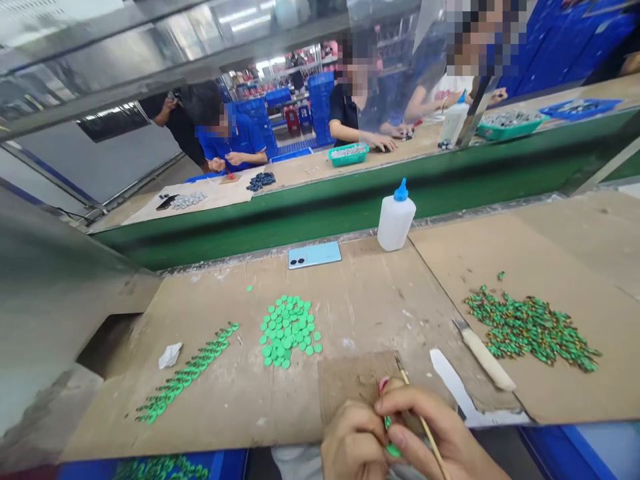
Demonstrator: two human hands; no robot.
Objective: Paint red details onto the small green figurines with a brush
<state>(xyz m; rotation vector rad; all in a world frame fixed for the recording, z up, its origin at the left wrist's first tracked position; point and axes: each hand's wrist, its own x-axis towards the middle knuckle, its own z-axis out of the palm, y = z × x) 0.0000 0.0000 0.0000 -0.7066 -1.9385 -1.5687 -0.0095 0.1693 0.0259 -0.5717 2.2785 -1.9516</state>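
At the front edge of the cardboard-covered table (230, 407), my left hand (353, 440) is closed, its fingers meeting those of my right hand (430, 427). Between the fingertips show a small green piece (393, 451) and a bit of red; their exact shape is partly hidden. A thin brush (425, 423) lies in my right hand, its tip pointing away from me. Just beyond both hands is a brown square board (350, 380). Loose green discs (287, 330) lie in a pile to the left, and a slanted row of discs with small dark parts (187, 373) lies farther left.
A white bottle with blue cap (396, 223) and a light blue phone (315, 255) stand or lie at the back. On the right are a wrapped-handle tool (487, 360) and a heap of green-and-gold pieces (535, 330). Crumpled tissue (170, 355) lies left. People work behind the green divider (300, 207).
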